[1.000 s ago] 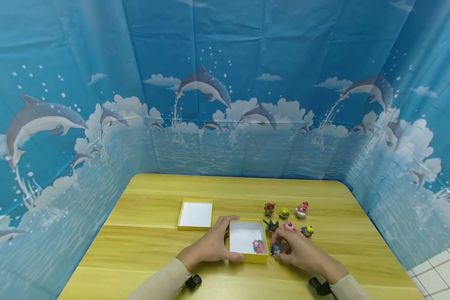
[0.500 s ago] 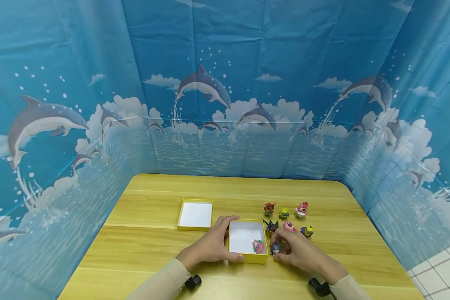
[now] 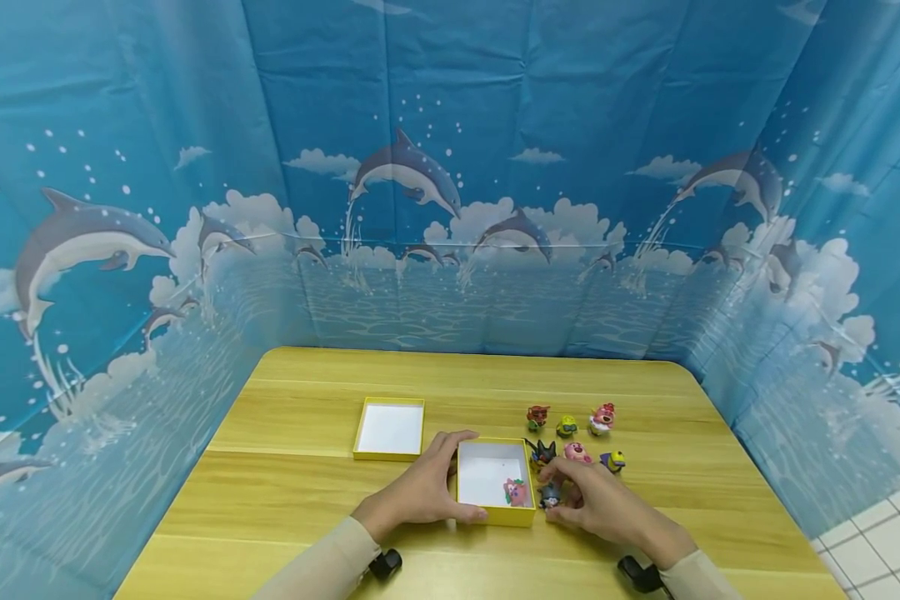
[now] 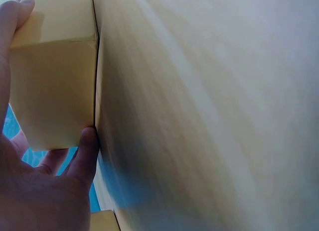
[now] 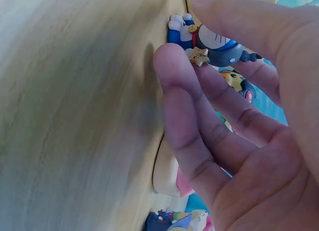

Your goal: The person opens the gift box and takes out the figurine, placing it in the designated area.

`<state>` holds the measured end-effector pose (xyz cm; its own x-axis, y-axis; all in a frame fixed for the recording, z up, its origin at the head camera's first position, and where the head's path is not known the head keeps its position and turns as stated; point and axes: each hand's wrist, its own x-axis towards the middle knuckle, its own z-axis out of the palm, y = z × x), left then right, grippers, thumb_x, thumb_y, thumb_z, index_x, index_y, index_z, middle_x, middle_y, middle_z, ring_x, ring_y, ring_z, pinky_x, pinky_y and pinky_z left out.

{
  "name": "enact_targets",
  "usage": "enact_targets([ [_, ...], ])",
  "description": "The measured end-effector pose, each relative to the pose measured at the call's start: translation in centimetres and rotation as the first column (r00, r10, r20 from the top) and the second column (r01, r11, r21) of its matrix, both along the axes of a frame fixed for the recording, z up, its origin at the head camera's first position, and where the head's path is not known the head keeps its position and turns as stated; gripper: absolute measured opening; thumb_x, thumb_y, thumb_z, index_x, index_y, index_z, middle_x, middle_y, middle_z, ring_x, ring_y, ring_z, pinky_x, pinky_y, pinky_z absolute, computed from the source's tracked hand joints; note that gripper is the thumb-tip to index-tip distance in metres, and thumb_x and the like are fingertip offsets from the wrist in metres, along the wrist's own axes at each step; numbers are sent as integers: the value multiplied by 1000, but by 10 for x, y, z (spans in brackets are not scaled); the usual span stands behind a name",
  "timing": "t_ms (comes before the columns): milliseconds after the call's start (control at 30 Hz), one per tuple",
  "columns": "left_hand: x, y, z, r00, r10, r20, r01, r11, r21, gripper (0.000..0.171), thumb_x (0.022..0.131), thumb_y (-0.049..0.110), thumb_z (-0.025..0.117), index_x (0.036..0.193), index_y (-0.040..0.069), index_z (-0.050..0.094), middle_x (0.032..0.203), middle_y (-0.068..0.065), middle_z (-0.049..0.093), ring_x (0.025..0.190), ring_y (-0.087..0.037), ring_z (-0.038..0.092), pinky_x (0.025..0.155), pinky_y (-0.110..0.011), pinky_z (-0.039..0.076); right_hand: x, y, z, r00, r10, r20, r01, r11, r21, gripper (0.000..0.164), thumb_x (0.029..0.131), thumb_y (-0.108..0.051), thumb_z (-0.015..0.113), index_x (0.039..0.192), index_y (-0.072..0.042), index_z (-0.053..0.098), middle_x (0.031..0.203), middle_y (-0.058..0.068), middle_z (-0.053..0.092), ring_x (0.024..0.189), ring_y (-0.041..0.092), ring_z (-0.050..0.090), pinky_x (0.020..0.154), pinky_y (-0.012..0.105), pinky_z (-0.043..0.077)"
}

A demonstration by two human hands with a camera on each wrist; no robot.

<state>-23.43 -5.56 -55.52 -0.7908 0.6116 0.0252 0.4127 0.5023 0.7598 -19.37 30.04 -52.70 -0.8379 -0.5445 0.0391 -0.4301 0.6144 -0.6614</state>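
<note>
My left hand [image 3: 423, 483] grips the left side of an open yellow box [image 3: 497, 517] with a white inside, thumb at the front and fingers at the back. Brown-yellow box walls [image 4: 55, 91] fill the upper left of the left wrist view. Inside the box's near right corner lies a pink figurine [image 3: 515, 492] with green bits. Just right of the box, my right hand [image 3: 596, 500] pinches a grey-blue figurine [image 3: 550, 497] low over the table. The right wrist view shows that figurine [image 5: 219, 47] with a whiskered white face, red collar and small star; fingers partly cover it.
A shallow yellow lid [image 3: 390, 429] with white inside lies back left. Several figurines stand beyond my right hand: a black-eared one [image 3: 543, 452], a red one [image 3: 537, 417], a yellow-green one [image 3: 566, 427], pink ones [image 3: 602, 418], and a purple-yellow one [image 3: 613, 461].
The grey-blue figurine has turned slightly in my right fingers, so more of its pale face shows in the head view. Both hands and the box stay nearly still.
</note>
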Motion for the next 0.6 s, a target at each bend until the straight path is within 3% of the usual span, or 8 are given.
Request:
enact_targets([
  [333, -3, -2, 1, 1000, 1, 13, -1, 1000, 14, 123, 89, 63, 98, 184, 26, 30, 171, -7, 46, 151, -29, 61, 128, -52, 56, 4, -3, 13, 993, -34, -112, 44, 996, 82, 39, 101, -30, 95, 134, -18, 77, 128, 2, 78, 87, 7, 66, 74, 24, 56],
  [433, -4, -3, 2, 1000, -2, 12, 2, 1000, 12, 123, 89, 64, 98, 184, 26, 30, 170, -7, 47, 148, -27, 62, 127, -51, 56, 5, -3, 19, 985, -46, -166, 67, 990, 127, 41, 99, -29, 97, 134, -18, 78, 129, 2, 77, 95, 10, 71, 80, 28, 61],
  [600, -5, -4, 2, 1000, -8, 10, 8, 1000, 15, 122, 89, 62, 98, 184, 26, 30, 169, -9, 47, 147, -26, 62, 126, -50, 56, 6, -7, 29, 978, -44, -205, 80, 983, 168, 42, 98, -25, 97, 134, -17, 77, 129, 4, 76, 86, 2, 67, 78, 28, 61],
])
